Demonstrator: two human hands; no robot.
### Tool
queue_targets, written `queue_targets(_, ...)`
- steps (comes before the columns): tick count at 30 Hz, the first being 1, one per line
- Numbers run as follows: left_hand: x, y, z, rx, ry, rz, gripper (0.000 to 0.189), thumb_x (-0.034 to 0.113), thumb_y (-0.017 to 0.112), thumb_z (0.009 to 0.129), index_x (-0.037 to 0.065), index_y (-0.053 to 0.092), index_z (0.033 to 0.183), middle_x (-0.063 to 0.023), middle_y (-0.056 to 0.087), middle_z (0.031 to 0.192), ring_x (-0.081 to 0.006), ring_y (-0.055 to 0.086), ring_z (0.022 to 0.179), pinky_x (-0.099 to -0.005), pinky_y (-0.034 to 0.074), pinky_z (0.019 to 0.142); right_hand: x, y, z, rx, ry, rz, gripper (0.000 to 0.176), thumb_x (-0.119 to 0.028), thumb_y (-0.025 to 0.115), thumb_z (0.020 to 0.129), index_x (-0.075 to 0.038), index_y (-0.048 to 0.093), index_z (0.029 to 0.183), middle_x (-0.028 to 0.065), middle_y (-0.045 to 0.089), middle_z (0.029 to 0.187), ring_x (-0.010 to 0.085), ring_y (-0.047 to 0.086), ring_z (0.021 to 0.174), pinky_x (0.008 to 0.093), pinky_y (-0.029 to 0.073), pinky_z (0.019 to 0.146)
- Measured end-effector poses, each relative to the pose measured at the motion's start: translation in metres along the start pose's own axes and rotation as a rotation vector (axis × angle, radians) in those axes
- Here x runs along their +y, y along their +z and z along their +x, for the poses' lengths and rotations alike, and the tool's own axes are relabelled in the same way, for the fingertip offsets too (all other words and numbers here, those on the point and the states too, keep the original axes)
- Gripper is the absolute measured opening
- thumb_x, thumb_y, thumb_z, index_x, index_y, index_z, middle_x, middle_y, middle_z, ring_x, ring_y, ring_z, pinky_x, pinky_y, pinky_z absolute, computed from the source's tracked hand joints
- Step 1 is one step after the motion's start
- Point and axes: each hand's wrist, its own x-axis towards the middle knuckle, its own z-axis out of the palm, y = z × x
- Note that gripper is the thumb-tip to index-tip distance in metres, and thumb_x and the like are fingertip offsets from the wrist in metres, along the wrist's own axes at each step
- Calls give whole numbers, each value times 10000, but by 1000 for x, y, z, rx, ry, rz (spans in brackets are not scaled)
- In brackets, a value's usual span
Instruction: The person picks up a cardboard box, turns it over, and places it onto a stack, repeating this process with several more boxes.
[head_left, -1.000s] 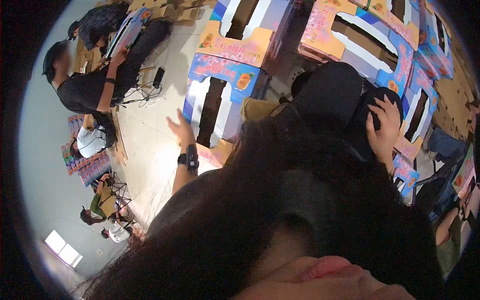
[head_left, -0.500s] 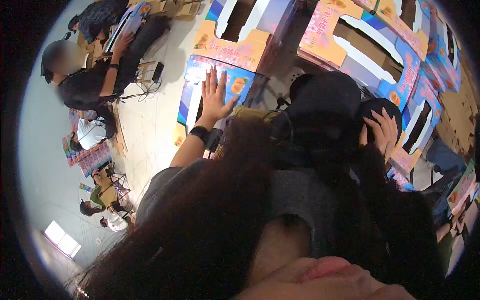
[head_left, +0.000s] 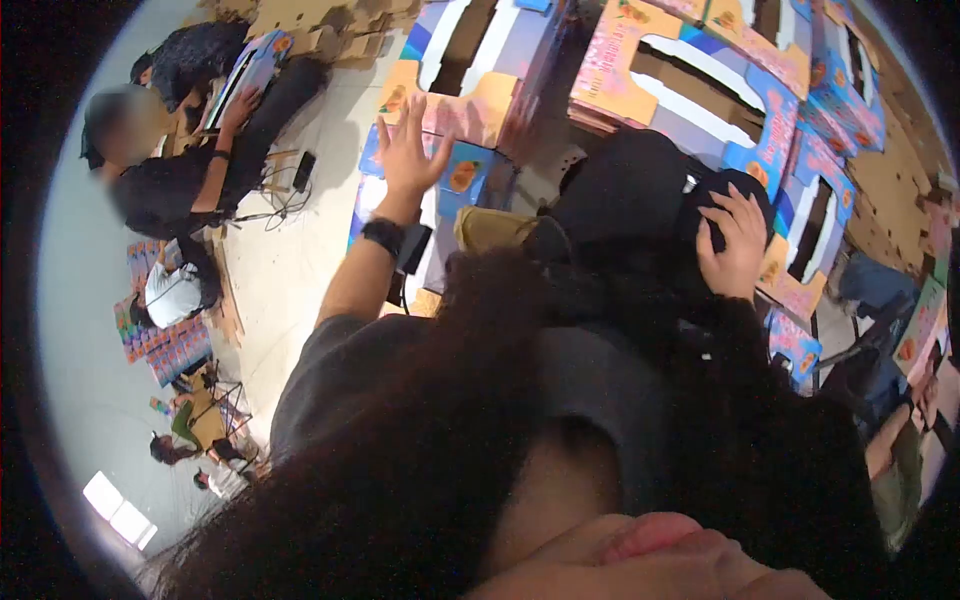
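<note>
One head-worn fisheye view, aimed forward and down; the wearer's pink lips [head_left: 655, 540] are caught very close, blue-and-orange printed cardboard boxes [head_left: 490, 112] farther off, pale grey wall [head_left: 90, 340] at frame left.

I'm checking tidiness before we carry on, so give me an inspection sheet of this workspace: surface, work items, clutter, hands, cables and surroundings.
Surface: pale floor, open to view left of the cartons.
Work items: left stack and right stack of cartons, printed in blue, pink and orange.
Clutter: brown cardboard lying at the far right, more at the top.
Hands: left hand spread over the left stack, contact unclear; right hand resting on the knee, holding nothing visible.
Cables: thin dark cable looped on the floor near a black device.
Surroundings: pale wall at the left; several co-workers, the nearest a person in black.
</note>
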Motion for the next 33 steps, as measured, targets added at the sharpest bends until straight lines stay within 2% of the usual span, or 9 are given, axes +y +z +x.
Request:
queue_targets(6, 9, 46, 74, 24, 327, 3, 724, 470, 614, 833, 75, 397, 1400, -276, 287, 1460, -456, 311, 1327, -534, 297, 1047, -3, -2, -7, 66, 22, 5, 128, -99, 632, 738, -56, 661, 855, 118, 634, 1054, 318, 557, 1132, 488, 359, 1052)
queue_targets(7, -2, 75, 72, 73, 386, -103, 771, 535, 560, 847, 97, 332, 1440, -304, 185, 1485, -484, 220, 1359, -555, 256, 1070, -3, -2, -9, 87, 13, 8, 126, -98, 634, 735, -54, 661, 850, 117, 634, 1045, 320, 559, 1124, 486, 363, 1051)
queue_targets(10, 22, 76, 63, -444, 161, 267, 879, 708, 312, 876, 169, 48, 1519, -267, -16, 1538, -409, -14, 1434, -587, 60, 1117, -6, -2, -13, 107, 26, 0, 118, -96, 635, 727, -58, 655, 837, 114, 629, 1019, 311, 558, 1124, 487, 367, 1047)
queue_targets(17, 45, 63, 92, -764, 8, 417, 879, 690, 328, 858, 176, 69, 1522, -238, -77, 1548, -357, -91, 1443, -557, -73, 1115, -12, 7, -10, 115, -49, 29, 106, -120, 625, 723, -57, 645, 807, 111, 629, 1006, 317, 559, 1106, 496, 367, 1034)
queue_targets(20, 86, 41, 108, -649, 20, 603, 892, 669, 377, 838, 150, 119, 1517, -243, -55, 1549, -373, -116, 1436, -567, -76, 1112, -3, 0, -6, 99, -45, 226, 159, -116, 644, 744, -69, 669, 893, 108, 631, 1061, 318, 555, 1110, 437, 396, 1010)
queue_targets(24, 103, 53, 124, -222, 101, 285, 862, 589, 489, 830, 102, 224, 1490, -259, 32, 1545, -403, -82, 1434, -595, -18, 1110, 62, -7, 1, 322, 232, 349, 196, -139, 647, 798, -32, 657, 962, 171, 628, 1068, 323, 578, 1061, 407, 432, 941)
queue_targets(29, 119, 94, 140, -298, 185, 112, 920, 668, 496, 809, 129, 212, 1498, -261, 22, 1542, -420, -57, 1429, -600, -5, 1108, 148, 17, 6, 170, 662, 230, 640, -424, 696, 772, 27, 547, 1200, 263, 550, 1218, 382, 506, 1171, 439, 381, 1005)
queue_targets(32, 142, 107, 152, -311, 235, -6, 967, 710, 513, 774, 134, 224, 1496, -262, 16, 1542, -424, -56, 1428, -595, -7, 1109, 177, 52, 9, 101, 531, -52, 910, -528, 718, 723, 17, 385, 1371, 318, 385, 1377, 436, 345, 1307, 476, 285, 1081)
queue_targets(33, 147, 115, 155, -341, 249, 13, 1028, 746, 511, 754, 141, 163, 1509, -274, 12, 1538, -425, -64, 1427, -594, -9, 1108, 182, 56, 11, 26, 524, 36, 1087, -609, 716, 690, -5, 235, 1454, 320, 190, 1481, 474, 174, 1374, 509, 200, 1118)
